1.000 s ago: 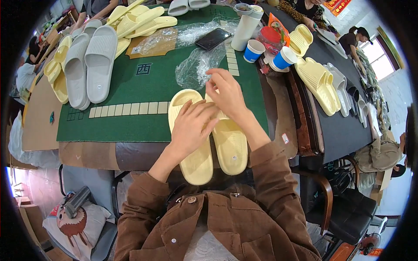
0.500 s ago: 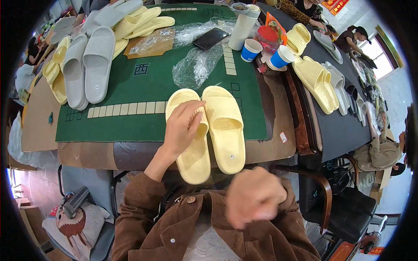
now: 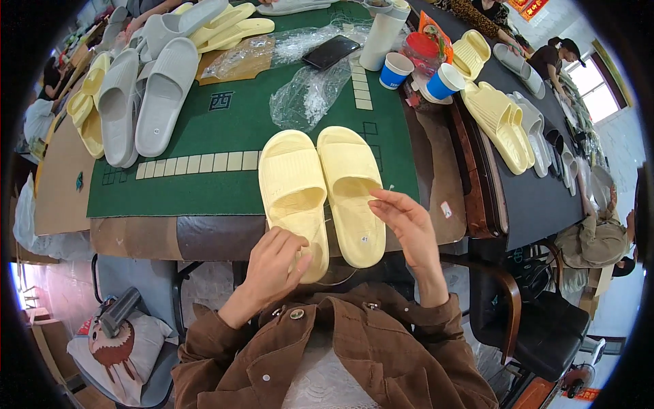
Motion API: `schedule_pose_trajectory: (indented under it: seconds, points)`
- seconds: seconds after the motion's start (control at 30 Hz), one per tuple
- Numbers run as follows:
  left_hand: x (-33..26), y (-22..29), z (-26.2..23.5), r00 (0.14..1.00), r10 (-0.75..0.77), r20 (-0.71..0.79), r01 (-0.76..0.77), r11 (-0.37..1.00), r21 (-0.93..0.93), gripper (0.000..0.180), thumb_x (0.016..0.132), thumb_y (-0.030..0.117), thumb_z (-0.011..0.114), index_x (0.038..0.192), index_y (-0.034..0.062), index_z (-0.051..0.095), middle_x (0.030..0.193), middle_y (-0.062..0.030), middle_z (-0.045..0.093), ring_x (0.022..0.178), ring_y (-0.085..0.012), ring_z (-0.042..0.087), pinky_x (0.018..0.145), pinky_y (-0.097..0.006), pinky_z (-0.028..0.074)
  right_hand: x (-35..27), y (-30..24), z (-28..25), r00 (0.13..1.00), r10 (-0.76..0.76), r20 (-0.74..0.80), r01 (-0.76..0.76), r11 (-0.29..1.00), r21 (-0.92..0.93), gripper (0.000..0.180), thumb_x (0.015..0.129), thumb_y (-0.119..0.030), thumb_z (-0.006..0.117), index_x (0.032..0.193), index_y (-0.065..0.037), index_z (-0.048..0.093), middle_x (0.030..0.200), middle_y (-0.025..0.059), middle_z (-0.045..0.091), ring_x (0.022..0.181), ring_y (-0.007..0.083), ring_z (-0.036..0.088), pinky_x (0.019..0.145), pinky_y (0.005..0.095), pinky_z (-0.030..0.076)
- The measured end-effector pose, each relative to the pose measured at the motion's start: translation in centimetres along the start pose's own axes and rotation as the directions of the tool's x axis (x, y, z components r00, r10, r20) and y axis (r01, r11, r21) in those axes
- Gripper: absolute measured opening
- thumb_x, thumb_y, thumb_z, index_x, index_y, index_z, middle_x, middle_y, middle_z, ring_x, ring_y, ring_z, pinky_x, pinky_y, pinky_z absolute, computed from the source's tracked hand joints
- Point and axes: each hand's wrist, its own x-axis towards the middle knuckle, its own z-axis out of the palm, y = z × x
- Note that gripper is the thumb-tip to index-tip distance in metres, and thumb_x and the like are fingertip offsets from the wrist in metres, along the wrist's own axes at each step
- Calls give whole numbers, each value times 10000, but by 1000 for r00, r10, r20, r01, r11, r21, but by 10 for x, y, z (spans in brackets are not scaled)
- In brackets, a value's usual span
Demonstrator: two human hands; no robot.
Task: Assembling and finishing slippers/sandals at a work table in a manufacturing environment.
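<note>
A pair of pale yellow slide slippers lies side by side at the table's near edge, toes away from me and heels overhanging. My left hand (image 3: pixel 274 264) is over the heel of the left slipper (image 3: pixel 294 183), fingers curled and thumb drawn in; what they pinch, if anything, is hidden. Beside the right slipper (image 3: pixel 349 153), my right hand (image 3: pixel 407 221) has thumb and forefinger pinched at its inner strap edge. A tiny pale piece, like the end of a thin plastic strand (image 3: pixel 391 187), pokes up by those fingers. A thin line also loops below the heels.
Grey slippers (image 3: pixel 167 95) and more yellow ones (image 3: pixel 235 37) sit at the table's left. A black phone (image 3: pixel 331 52) and clear plastic wrap (image 3: pixel 310 99) lie beyond. Paper cups (image 3: pixel 395 71) and a white bottle (image 3: pixel 383 41) stand at right. Other people work around the tables.
My left hand has slid from the left slipper's strap toward its heel. My right hand has risen from near my chest to the right slipper. A grey slipper at left has shifted slightly.
</note>
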Motion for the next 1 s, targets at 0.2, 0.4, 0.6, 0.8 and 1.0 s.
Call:
schedule_pose_trajectory:
  seconds: [0.2,0.4,0.6,0.8,1.0]
  points:
    - [14,5,18,983,-143,-115,167,957,236,261,807,110,629,1031,-11,568,926,-150,551,881,-311,549,761,-382,459,9,26,10,973,-230,36,218,848,-483,156,918,34,516,1016,23,637,998,104,654,846,135,661,707,237,533]
    - [-2,21,1,981,-147,-127,170,966,197,342,797,76,603,1116,-31,545,1004,-157,549,917,-321,544,791,-409,450,6,19,17,975,-221,-15,147,696,-703,114,886,27,534,981,23,598,876,127,660,653,201,646,564,287,486]
    - [-8,15,7,974,-210,-90,228,895,384,529,765,59,586,1258,-88,464,1229,-224,507,1113,-354,503,938,-413,411,16,36,11,845,-477,242,423,319,-848,215,848,-26,598,1059,-7,562,871,165,588,748,332,612,626,393,501]
    - [13,12,8,983,-179,-31,169,832,528,655,743,90,570,1322,-153,383,1362,-269,430,1239,-372,428,1032,-449,351,35,39,40,783,-515,349,470,122,-874,246,855,-88,606,1065,27,552,992,194,551,977,384,529,851,472,434]
    - [15,11,-19,968,-192,164,167,974,156,655,803,153,589,1346,-138,367,1384,-287,406,1260,-385,407,1046,-438,335,56,42,37,845,-363,393,479,186,-858,318,944,-231,475,1055,58,546,1076,263,541,1037,417,500,864,489,405]
